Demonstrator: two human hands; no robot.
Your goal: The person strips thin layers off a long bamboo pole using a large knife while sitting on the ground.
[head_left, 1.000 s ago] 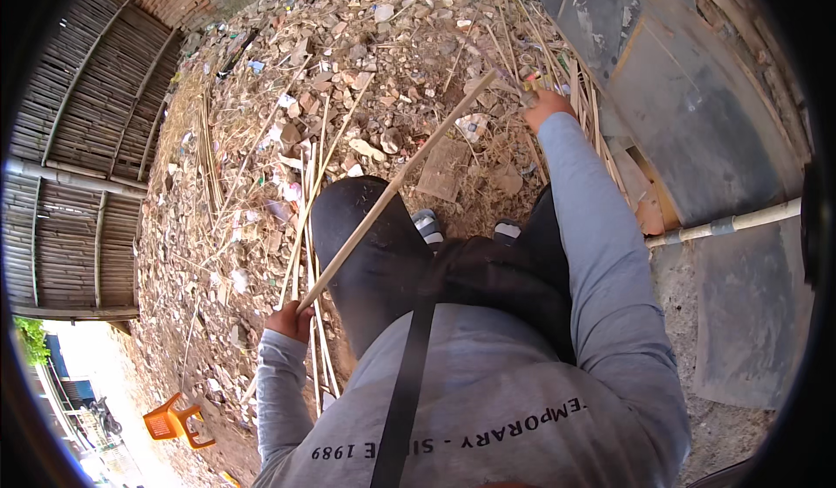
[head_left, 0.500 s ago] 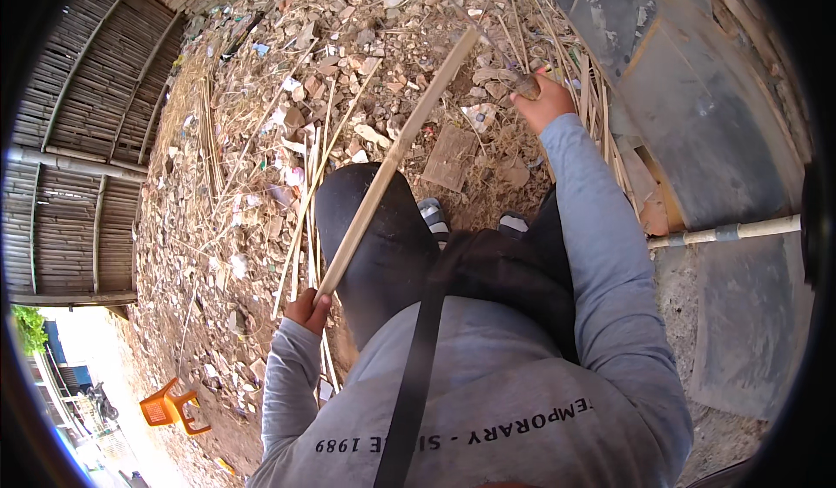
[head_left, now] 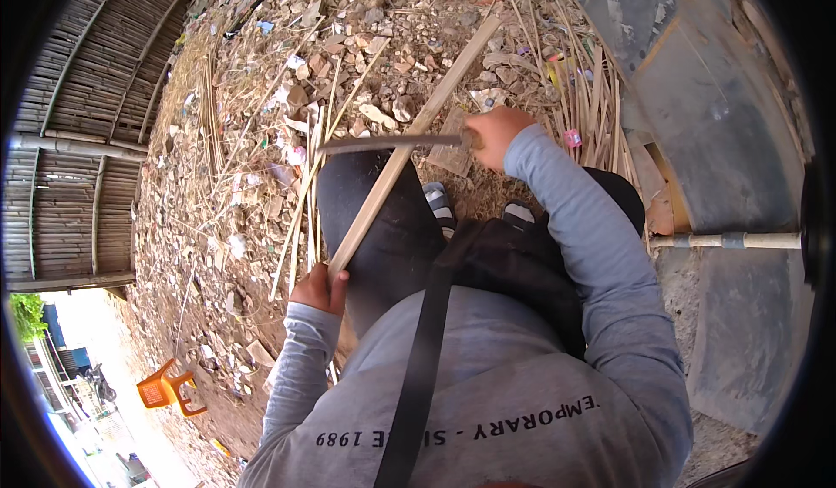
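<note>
Your left hand (head_left: 320, 286) grips the near end of the bamboo strip (head_left: 409, 144), steadying it across your thigh, while your right hand (head_left: 494, 134) clenches the knife (head_left: 392, 144), blade laid crosswise on it.

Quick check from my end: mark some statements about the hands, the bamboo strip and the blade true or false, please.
1. The left hand grips the near end of the bamboo strip. True.
2. The right hand is empty. False: it holds a long blade.
3. The blade lies across the strip. True.
4. An orange plastic chair stands at the upper right. False: lower left.
</note>
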